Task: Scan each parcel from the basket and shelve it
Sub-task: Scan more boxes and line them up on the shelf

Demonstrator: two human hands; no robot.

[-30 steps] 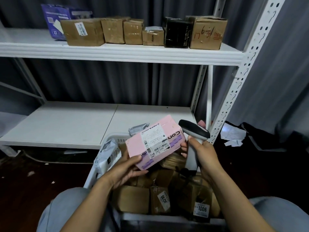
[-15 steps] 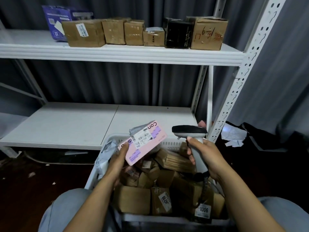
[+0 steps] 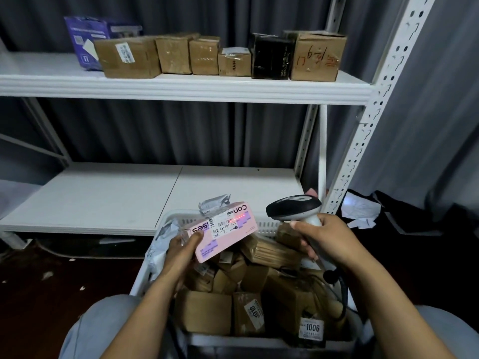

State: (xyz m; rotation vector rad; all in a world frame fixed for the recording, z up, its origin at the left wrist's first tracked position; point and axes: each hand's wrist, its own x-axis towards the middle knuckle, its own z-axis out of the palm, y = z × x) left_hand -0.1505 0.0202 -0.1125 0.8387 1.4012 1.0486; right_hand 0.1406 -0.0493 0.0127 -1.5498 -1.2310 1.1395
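Gripping the near end of a pink parcel (image 3: 225, 230) in the left grip (image 3: 181, 251), tilted label-up with a red scan line (image 3: 239, 216) across it, and clenching a scanner (image 3: 294, 207) in the right grip (image 3: 329, 237) just beside, both over the crowded basket (image 3: 267, 226), lower shelf (image 3: 103, 195) open beyond.

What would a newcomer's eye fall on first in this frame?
The pink parcel, held by the left hand over the basket, has a red scan line glowing on its label. Just right of it, the right hand grips the scanner. Below them the white basket is heaped with brown parcels, and a row of boxes lines the upper shelf.
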